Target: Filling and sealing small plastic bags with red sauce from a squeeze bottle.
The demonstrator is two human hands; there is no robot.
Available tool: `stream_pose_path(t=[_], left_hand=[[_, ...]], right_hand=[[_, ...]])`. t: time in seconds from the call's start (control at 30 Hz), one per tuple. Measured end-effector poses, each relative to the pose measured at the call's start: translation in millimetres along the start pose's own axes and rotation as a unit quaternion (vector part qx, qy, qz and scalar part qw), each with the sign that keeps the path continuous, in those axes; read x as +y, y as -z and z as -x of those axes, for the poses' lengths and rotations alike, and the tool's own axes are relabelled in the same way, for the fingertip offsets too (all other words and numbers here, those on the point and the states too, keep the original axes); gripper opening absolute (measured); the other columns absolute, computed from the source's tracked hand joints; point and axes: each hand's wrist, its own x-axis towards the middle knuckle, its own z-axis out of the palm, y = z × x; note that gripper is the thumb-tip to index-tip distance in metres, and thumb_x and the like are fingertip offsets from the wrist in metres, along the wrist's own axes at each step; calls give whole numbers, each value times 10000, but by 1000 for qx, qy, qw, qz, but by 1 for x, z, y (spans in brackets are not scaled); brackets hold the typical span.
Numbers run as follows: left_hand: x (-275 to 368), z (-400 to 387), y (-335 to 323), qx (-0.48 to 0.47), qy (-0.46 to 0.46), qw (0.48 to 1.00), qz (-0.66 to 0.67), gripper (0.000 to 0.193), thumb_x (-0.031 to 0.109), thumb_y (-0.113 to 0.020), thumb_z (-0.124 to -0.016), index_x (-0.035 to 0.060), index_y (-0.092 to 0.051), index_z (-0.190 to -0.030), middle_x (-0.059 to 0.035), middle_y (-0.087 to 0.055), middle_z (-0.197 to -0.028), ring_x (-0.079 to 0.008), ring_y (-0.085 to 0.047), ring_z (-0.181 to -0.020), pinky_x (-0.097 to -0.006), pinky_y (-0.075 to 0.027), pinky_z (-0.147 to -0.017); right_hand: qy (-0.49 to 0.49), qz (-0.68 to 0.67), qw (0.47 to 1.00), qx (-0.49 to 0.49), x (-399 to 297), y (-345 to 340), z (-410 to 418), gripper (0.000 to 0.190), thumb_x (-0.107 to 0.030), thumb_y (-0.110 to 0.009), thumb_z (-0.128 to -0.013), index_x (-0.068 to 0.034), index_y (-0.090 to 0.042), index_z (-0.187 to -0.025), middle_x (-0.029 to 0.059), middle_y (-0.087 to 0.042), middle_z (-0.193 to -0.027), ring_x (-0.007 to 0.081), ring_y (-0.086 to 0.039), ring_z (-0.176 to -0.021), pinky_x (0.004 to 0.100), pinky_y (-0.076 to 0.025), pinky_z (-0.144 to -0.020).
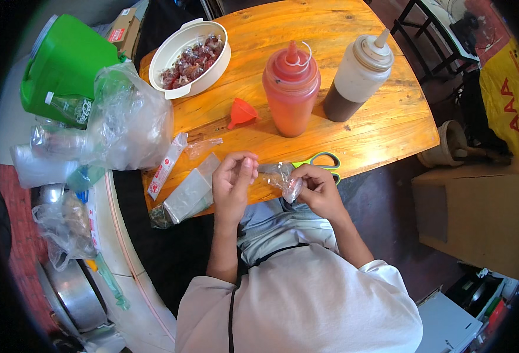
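At the near edge of the wooden table, my right hand (319, 189) pinches a small clear plastic bag (291, 189), its loose part spreading to the left. My left hand (236, 178) is raised just left of it, thumb near the fingertips; whether something thin is between them cannot be made out. Scissors (316, 163) with green and grey handles lie behind my right hand, their blades partly hidden. A stack of flat clear plastic bags (191, 194) lies left of my left hand, beside a narrow printed packet (167, 167). A small red funnel (242, 113) rests farther back.
A squeeze bottle of orange-red liquid (291, 92) and one of dark liquid (357, 79) stand on the table (250, 39). A white oval basin (190, 57) holds several small wrapped bundles. A large plastic bag (129, 119) bulges at the left, near a green container (69, 61). A cardboard box (480, 216) is at right.
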Motion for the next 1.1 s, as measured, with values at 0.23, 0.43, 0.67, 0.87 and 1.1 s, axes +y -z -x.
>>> stream_pose_path(t=[0.23, 0.43, 0.67, 0.87, 1.1], left_hand=[[-2, 4, 1, -131, 86, 987, -25, 165, 116, -617, -897, -15, -636, -997, -53, -642, -858, -84, -555, -768, -207, -424, -702], [0, 4, 7, 23, -18, 1000, 2, 120, 90, -584, -906, 0, -606, -982, -21, -604, -946, -79, -552, -835, -214, -415, -740], [18, 27, -16, -58, -120, 965, -225, 201, 40, -645, -837, -4, -577, -1021, -53, -541, -957, -107, -517, -832, -231, -420, -737], [-2, 23, -23, -13, -109, 958, -265, 160, -11, -625, -841, -40, -571, -988, -77, -554, -957, -143, -565, -895, -260, -469, -795], [-15, 11, -32, -41, -102, 974, -199, 154, -27, -589, -859, -30, -546, -1007, -73, -555, -951, -135, -562, -874, -260, -462, -807]], right_hand=[[27, 100, 995, -5, -7, -10, 2, 60, 22, -586, -859, 2, -584, -915, 2, -604, -839, 33, -519, -681, 175, -387, -560], [3, 81, 997, 5, -12, -12, -1, 48, -20, -598, -885, 3, -573, -918, -1, -590, -836, 35, -523, -678, 183, -402, -559], [25, 107, 992, 56, -11, -7, -3, 56, -15, -574, -880, -1, -575, -934, -11, -581, -786, 35, -569, -718, 186, -455, -590], [102, 211, 971, 49, -18, -12, -8, 161, -77, -620, -844, -11, -590, -988, 48, -618, -773, 62, -562, -665, 231, -443, -556], [81, 231, 969, 47, -27, 0, -2, 205, -89, -633, -846, -12, -570, -1026, 41, -595, -770, 66, -513, -647, 233, -419, -569]])
